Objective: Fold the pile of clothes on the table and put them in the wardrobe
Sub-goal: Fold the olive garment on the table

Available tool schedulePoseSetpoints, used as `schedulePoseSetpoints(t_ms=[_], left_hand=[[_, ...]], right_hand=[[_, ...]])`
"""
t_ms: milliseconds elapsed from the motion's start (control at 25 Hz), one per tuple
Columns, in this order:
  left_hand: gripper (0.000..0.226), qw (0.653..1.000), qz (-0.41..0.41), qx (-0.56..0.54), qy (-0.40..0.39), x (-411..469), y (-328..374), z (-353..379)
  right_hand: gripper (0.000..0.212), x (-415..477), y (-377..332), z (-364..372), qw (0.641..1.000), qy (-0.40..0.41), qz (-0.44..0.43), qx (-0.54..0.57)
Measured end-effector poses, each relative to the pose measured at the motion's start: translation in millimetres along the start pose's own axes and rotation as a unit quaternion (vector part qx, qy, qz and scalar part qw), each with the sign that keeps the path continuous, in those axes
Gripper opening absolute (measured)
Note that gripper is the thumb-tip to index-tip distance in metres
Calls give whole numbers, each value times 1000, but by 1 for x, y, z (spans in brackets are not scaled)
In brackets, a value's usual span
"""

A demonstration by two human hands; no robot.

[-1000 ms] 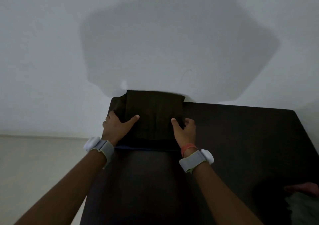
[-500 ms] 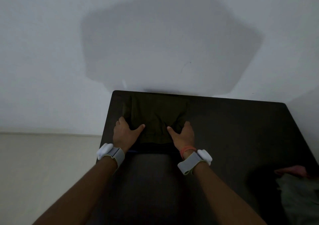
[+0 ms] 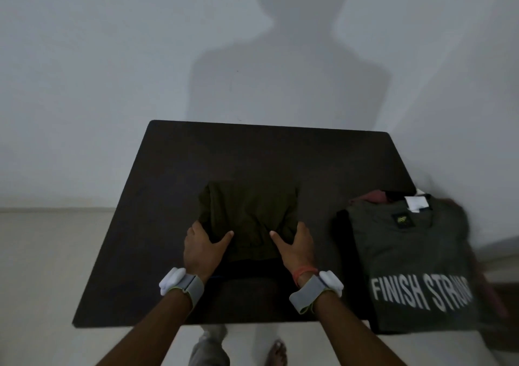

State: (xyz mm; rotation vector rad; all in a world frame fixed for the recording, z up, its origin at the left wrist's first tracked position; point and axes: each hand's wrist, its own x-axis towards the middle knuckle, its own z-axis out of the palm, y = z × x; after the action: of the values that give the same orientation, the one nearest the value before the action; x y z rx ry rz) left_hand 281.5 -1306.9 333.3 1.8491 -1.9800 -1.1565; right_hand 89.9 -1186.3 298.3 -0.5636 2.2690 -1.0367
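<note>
Grip of left hand (image 3: 203, 249) and right hand (image 3: 296, 249) on olive garment (image 3: 248, 211); beside, "FINISH STR…" T-shirt (image 3: 407, 253).

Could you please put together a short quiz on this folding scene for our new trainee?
1. True or false: on the table, the folded olive garment lies on top of the grey T-shirt.
2. Where do the thumbs of the left hand and the right hand lie? A) on top of the olive garment; B) on the grey T-shirt; C) on the bare table.
3. Fill in: the first printed word on the grey T-shirt reads ____.

Key: 1. False; the two lie side by side, apart. 2. A. 3. FINISH.
</note>
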Motion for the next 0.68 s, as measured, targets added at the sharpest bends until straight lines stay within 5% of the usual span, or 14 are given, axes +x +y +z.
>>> schedulePoseSetpoints(t_ms=[440,680], left_hand=[[90,999,7,28,-26,-99,-11,42],[91,991,106,51,65,-159,-21,36]], right_hand=[[65,-87,69,-80,995,27,16,100],[55,-151,95,-96,992,67,25,102]])
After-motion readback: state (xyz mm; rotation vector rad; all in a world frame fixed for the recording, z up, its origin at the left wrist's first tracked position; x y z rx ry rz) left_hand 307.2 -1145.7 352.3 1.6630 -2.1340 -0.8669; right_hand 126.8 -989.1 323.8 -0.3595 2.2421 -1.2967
